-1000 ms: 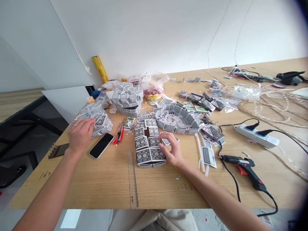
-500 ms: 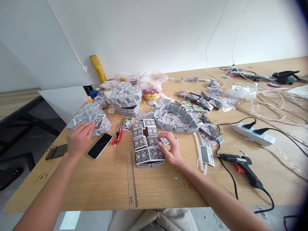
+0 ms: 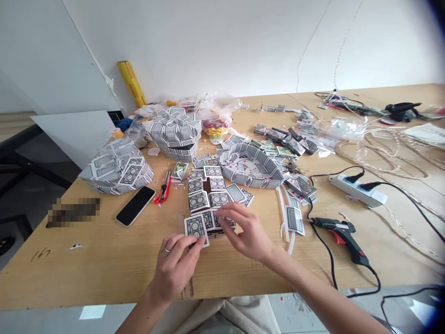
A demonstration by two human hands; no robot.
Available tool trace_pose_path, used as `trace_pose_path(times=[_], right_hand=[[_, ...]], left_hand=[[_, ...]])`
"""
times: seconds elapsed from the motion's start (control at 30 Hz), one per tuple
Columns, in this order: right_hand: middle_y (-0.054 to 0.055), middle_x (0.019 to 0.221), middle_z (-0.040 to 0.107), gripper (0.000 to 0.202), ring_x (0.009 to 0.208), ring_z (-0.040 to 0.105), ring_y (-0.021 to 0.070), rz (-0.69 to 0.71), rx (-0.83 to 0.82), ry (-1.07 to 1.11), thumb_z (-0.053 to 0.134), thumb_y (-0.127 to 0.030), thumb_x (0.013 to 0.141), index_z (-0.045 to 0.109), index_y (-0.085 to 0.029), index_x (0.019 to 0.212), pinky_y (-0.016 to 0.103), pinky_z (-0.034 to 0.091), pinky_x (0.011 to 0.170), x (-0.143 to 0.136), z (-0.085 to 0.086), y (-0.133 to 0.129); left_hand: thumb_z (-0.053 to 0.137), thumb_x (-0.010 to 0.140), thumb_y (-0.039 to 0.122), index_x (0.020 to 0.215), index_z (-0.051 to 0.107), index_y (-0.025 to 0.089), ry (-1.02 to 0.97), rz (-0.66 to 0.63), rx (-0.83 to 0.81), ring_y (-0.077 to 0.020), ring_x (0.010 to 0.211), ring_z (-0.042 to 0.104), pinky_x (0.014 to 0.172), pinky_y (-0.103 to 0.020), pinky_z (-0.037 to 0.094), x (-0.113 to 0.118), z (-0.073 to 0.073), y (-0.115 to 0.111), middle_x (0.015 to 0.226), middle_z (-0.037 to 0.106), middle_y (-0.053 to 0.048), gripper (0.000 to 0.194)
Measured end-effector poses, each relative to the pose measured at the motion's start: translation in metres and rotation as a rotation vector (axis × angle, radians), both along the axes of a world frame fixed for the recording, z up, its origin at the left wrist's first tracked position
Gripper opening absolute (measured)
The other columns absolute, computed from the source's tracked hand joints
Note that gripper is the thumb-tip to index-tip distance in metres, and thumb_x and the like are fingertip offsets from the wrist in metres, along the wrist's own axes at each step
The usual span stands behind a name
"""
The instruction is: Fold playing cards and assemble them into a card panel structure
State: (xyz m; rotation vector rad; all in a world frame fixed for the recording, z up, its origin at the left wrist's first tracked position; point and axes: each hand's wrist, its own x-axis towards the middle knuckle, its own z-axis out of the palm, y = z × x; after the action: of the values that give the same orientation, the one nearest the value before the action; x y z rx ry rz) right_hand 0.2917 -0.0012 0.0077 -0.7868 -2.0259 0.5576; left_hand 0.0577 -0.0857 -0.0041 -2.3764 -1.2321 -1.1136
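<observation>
A playing card [image 3: 194, 226] with a dark patterned back is pinched between the thumb and fingers of my left hand [image 3: 177, 262]. It overlaps the near left corner of a long box [image 3: 219, 199] covered in the same dark-backed cards, with a brown gap between cards on its top. At the box's near right end, the fingertips and thumb of my right hand [image 3: 245, 229] close together on its card-covered surface. Two loose cards [image 3: 236, 192] lie just right of the box. A ruler [image 3: 187, 290] shows partly below my left hand, the rest hidden.
Left stand a phone [image 3: 135, 206], a red utility knife [image 3: 162, 187], a card-covered piece [image 3: 116, 169] and a lidded card box [image 3: 175, 132]. An open card tray [image 3: 252, 169] sits behind. Rightward lie a glue gun [image 3: 342, 236], its cord and a power strip [image 3: 358, 190].
My left hand has come from the card-covered piece at left to the box, now holding a card. My right hand has moved nearer along the box. The view has shifted slightly.
</observation>
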Motion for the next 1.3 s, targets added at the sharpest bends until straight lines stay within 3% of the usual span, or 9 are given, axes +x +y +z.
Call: trace_pose_path(times=[0.2,0.37,0.53,0.83,1.3], right_hand=[[0.013,0.131,0.077,0.030,0.124,0.070,0.0305,0.012,0.107,-0.169,0.064,-0.014,0.105,0.067,-0.022,0.134,0.051,0.059,0.102,-0.007,-0.010,-0.027],[0.013,0.135,0.075,0.029,0.131,0.068,0.0307,-0.017,0.111,-0.174,0.064,-0.014,0.105,0.068,-0.022,0.132,0.053,0.057,0.108,-0.007,-0.020,-0.026],[0.013,0.140,0.073,0.024,0.136,0.064,0.0326,-0.005,0.060,-0.193,0.064,-0.017,0.105,0.069,-0.025,0.127,0.057,0.056,0.110,-0.005,-0.018,-0.020],[0.016,0.141,0.072,0.024,0.137,0.062,0.0372,0.020,0.045,-0.277,0.071,-0.031,0.104,0.069,-0.024,0.127,0.064,0.051,0.112,-0.004,-0.008,-0.006],[0.016,0.148,0.068,0.046,0.144,0.055,0.0420,0.080,0.036,-0.345,0.079,-0.042,0.098,0.065,-0.025,0.138,0.070,0.044,0.117,0.001,-0.013,0.000]], left_hand=[[0.070,0.100,0.004,0.122,0.078,0.017,-0.042,-0.041,-0.083,-0.0223,0.104,0.070,0.096,-0.038,0.053,0.001,-0.005,0.009,0.109,0.078,-0.008,0.027],[0.070,0.100,0.005,0.124,0.077,0.019,-0.070,-0.074,-0.145,-0.0240,0.115,0.071,0.105,-0.041,0.055,0.002,-0.013,0.011,0.118,0.077,-0.010,0.029],[0.072,0.101,0.011,0.128,0.075,0.020,-0.067,-0.121,-0.206,-0.0249,0.121,0.070,0.110,-0.042,0.056,-0.002,-0.018,0.014,0.122,0.078,-0.009,0.029],[0.074,0.101,0.015,0.127,0.073,0.017,-0.105,-0.130,-0.251,-0.0245,0.118,0.071,0.108,-0.041,0.058,-0.005,-0.019,0.015,0.120,0.078,-0.010,0.027],[0.071,0.104,0.023,0.131,0.071,0.019,-0.094,-0.136,-0.281,-0.0257,0.115,0.072,0.104,-0.042,0.062,-0.007,-0.014,0.020,0.117,0.077,-0.011,0.027]])
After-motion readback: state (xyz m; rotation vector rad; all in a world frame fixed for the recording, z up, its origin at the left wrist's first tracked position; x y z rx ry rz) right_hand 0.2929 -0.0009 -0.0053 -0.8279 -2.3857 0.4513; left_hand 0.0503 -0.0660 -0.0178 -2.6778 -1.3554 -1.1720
